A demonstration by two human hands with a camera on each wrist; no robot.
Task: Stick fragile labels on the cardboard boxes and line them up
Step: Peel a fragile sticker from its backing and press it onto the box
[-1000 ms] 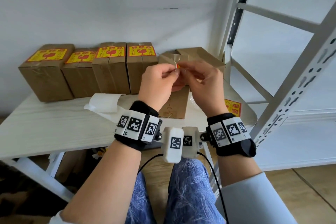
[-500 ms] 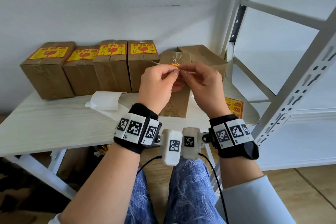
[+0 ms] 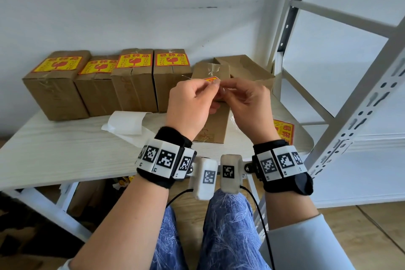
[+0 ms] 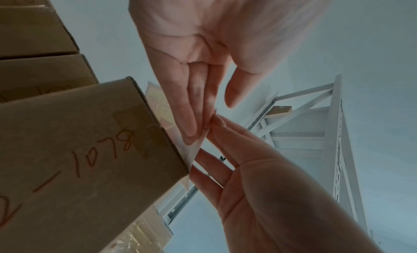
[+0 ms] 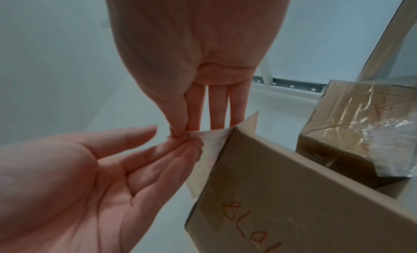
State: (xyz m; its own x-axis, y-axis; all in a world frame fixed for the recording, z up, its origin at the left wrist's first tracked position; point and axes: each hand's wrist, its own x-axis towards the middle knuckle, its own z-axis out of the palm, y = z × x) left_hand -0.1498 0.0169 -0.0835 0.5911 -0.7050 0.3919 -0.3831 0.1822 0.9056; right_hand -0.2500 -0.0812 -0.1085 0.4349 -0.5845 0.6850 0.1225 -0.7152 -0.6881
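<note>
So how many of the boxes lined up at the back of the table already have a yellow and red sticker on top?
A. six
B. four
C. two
B: four boxes in the row each show a yellow and red label on top, while the box behind the hands has a bare top and a further box stands beside it.
</note>
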